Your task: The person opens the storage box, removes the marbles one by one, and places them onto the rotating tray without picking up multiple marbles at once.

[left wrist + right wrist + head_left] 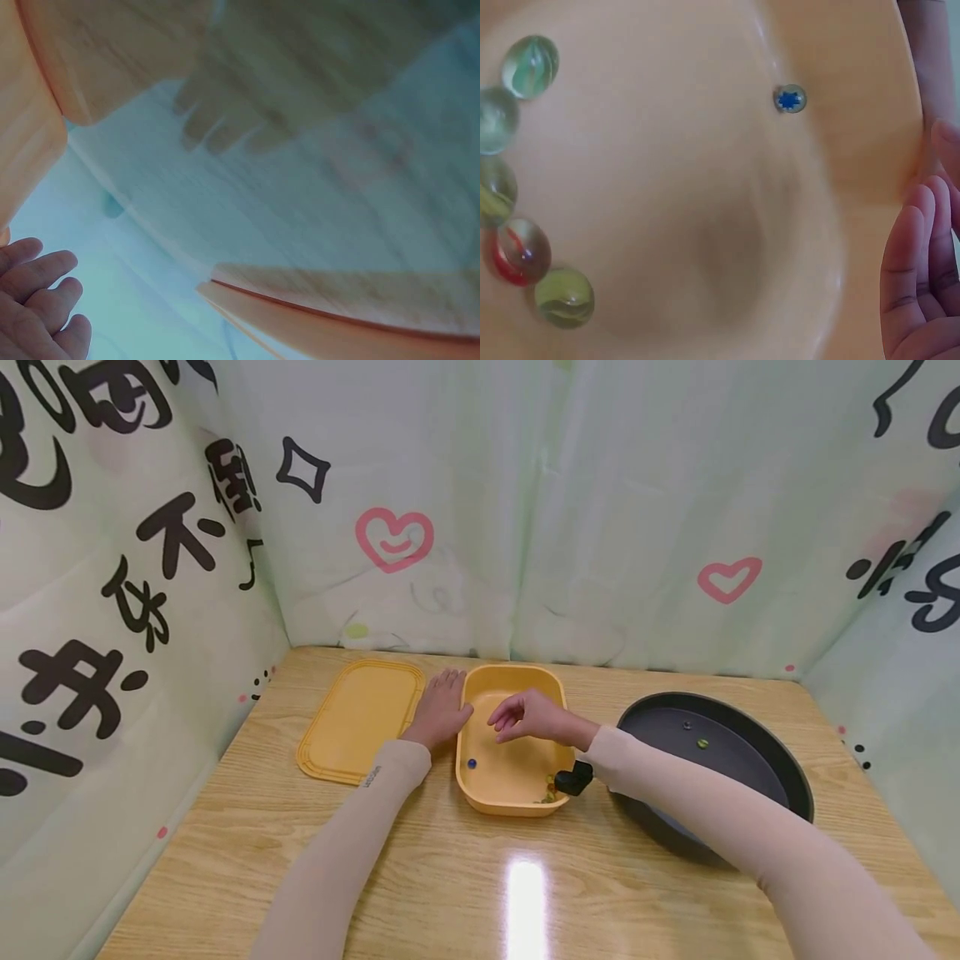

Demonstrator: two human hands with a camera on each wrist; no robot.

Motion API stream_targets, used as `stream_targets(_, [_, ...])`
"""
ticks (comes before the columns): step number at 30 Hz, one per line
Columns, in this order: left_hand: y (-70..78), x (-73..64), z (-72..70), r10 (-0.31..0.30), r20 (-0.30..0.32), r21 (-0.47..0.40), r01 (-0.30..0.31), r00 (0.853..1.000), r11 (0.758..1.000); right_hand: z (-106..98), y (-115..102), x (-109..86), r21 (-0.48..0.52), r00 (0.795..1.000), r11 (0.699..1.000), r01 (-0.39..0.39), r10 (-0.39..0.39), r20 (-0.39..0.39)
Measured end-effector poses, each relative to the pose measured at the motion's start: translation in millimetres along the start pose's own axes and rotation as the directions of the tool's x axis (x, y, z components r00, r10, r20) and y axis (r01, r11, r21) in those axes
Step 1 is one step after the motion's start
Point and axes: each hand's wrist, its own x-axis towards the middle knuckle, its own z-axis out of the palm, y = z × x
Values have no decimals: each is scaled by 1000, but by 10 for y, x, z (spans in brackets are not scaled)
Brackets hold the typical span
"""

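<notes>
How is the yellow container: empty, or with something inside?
Not empty: the right wrist view shows a blue marble and several other marbles inside the container.

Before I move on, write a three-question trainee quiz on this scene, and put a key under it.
1. What large dark thing lies across the tub from the lid?
2. True or false: the right hand is above the lid.
3. Fill in: inside the tub, one marble lies apart; its colour is ____.

Key:
1. The pan.
2. False; it is above the tub.
3. Blue.
</notes>
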Motion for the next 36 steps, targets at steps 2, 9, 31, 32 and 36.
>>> stream_targets(2, [2,-6,-2,0,0,0,0,1000,1000,27,8,31,-4,1000,1000,-18,18,6])
stream_targets(9, [10,-17,-3,-4,0,-5,4,1000,1000,125,39,122,-26,995,999,-48,50,87])
stream_targets(31, [-1,-11,13,-3,5,-15,3,1000,1000,407,205,310,-132,980,991,-25,50,192])
stream_targets(32, [-3,-9,16,-1,2,-15,1,1000,1000,415,202,310,-142,981,990,-20,47,189])
stream_targets(36, [-13,-2,21,5,-8,-13,-6,1000,1000,443,189,307,-184,982,983,16,19,186])
